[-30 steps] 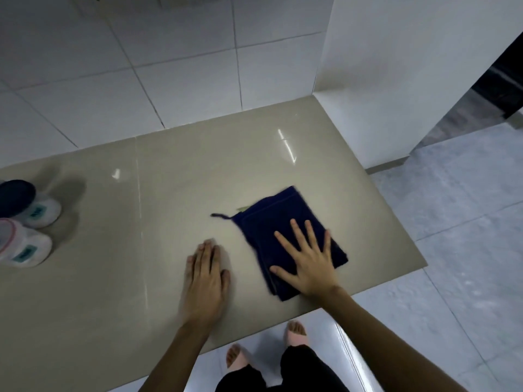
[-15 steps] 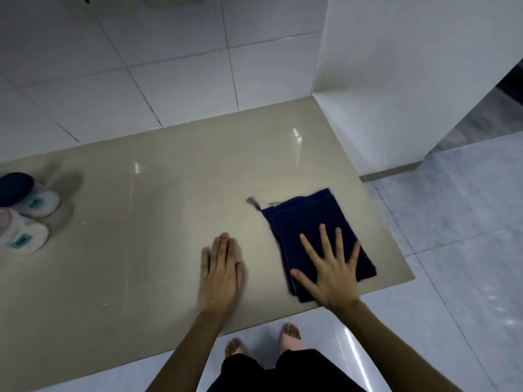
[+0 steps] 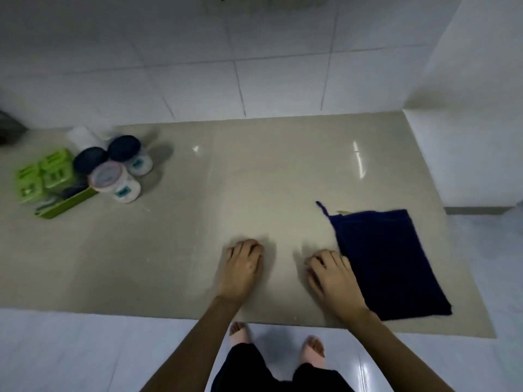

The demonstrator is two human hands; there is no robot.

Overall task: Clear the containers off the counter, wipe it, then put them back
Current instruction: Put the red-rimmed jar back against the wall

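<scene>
A folded dark blue cloth [image 3: 385, 261] lies flat on the beige counter [image 3: 198, 239] near its right front corner. My right hand [image 3: 331, 275] rests on the counter just left of the cloth, fingers curled, touching its left edge. My left hand [image 3: 240, 267] rests palm down on bare counter beside it, holding nothing. At the far left stand round white jars: one with a pink lid [image 3: 114, 182], two with dark blue lids [image 3: 128, 154]. A green box [image 3: 48, 179] sits next to them.
A white tiled wall [image 3: 254, 80] backs the counter, and a white side wall [image 3: 467, 108] closes it on the right. The counter's front edge runs just below my hands. My bare feet stand on the pale floor [image 3: 70, 349] below.
My right hand has slid off the top of the cloth to its left edge and curled its fingers. The view has swung left, bringing the jars and green box into sight.
</scene>
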